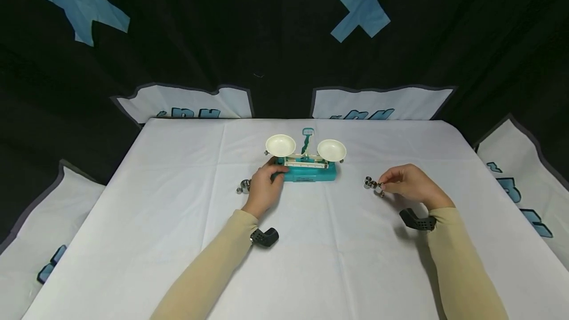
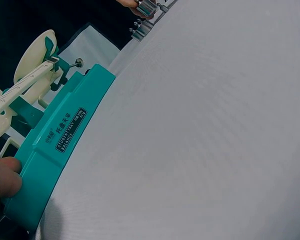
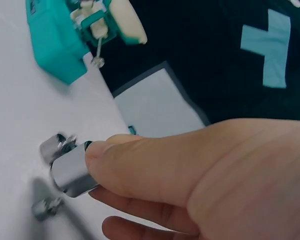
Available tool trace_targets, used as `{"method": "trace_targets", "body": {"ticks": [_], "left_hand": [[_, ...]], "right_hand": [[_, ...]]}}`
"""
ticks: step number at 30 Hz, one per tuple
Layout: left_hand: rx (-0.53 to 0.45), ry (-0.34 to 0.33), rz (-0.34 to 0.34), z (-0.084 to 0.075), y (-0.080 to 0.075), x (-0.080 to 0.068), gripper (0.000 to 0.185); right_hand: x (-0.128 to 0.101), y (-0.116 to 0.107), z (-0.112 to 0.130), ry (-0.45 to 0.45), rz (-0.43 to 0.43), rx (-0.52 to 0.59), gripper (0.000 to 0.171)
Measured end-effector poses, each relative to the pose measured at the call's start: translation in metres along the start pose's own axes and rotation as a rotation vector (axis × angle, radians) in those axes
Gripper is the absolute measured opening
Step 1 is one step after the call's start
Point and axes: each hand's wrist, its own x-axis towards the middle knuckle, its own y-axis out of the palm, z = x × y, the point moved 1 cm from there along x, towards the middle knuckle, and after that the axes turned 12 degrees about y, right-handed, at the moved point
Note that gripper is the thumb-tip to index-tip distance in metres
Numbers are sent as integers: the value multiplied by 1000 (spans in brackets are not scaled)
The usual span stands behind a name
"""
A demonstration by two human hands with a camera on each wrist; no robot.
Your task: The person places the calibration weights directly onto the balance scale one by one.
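The balance is stood on the white worktop, straight ahead and a little left of the right hand, with its two cream pans, the left pan and the right pan, carried above the green base. The base's left end is gripped by the left hand, whose digits are bent about it. The left arm is stretched forward and slanted inward from the lower edge, so that the back of the hand is turned up toward the head camera.

By the right hand a silver weight is pinched between thumb and fingers; its knobbed top is hidden or blurred. Whether the weight is raised off the cloth cannot be told. The right arm is brought in from the lower right, and the hand is bent inward at the wrist, its fingertips pointed left toward the balance. Below the wrist a shadow is thrown on the cloth. More weights are gathered just beside those fingertips, and a second cluster is set near the left hand, on its outer side.
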Motion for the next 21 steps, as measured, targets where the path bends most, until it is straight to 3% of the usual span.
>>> {"method": "trace_targets", "body": {"ticks": [6, 11, 21], "left_hand": [[7, -3, 11, 0, 1, 2, 21], [13, -8, 9, 1, 1, 1, 20], [-10, -35, 18, 1, 1, 1, 22]], "right_hand": [[-5, -6, 13, -50, -44, -32, 14], [-3, -13, 38, -80, -68, -44, 13], [16, -27, 92, -53, -37, -17, 18]]}}
